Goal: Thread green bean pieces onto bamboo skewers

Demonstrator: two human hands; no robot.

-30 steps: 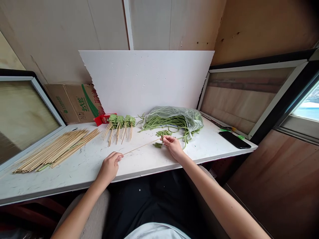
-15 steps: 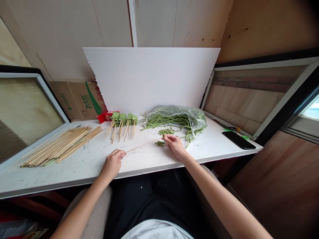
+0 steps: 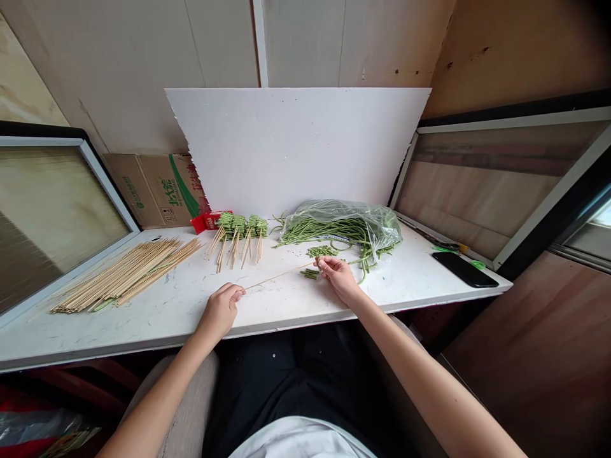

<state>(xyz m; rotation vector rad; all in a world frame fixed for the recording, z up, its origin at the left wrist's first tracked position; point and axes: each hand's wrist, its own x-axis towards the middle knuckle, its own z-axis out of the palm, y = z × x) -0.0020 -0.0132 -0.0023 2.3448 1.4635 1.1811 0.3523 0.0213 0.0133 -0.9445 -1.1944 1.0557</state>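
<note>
My left hand point(image 3: 221, 312) is closed on one end of a thin bamboo skewer point(image 3: 277, 276), which slants up to the right above the table. At its other end my right hand point(image 3: 338, 277) pinches a short piece of green bean point(image 3: 319, 259), mostly hidden by the fingers, at the skewer's tip. Just behind the right hand lie cut bean pieces point(image 3: 322, 250), and a small row of cut pieces point(image 3: 310, 273) sits to its left. Farther back, whole long beans point(image 3: 324, 230) spill from a clear plastic bag point(image 3: 382, 222).
Filled bean skewers point(image 3: 243, 227) rest at the back, against a red packet point(image 3: 205, 222). A pile of bare skewers point(image 3: 119, 273) covers the left of the white table point(image 3: 181, 318). A black phone point(image 3: 464, 270) lies at the right edge. A white board point(image 3: 300, 149) stands behind.
The view has shifted slightly, so everything sits a little farther right in the picture. Both hands keep nearly the same pose on the skewer and the bean piece.
</note>
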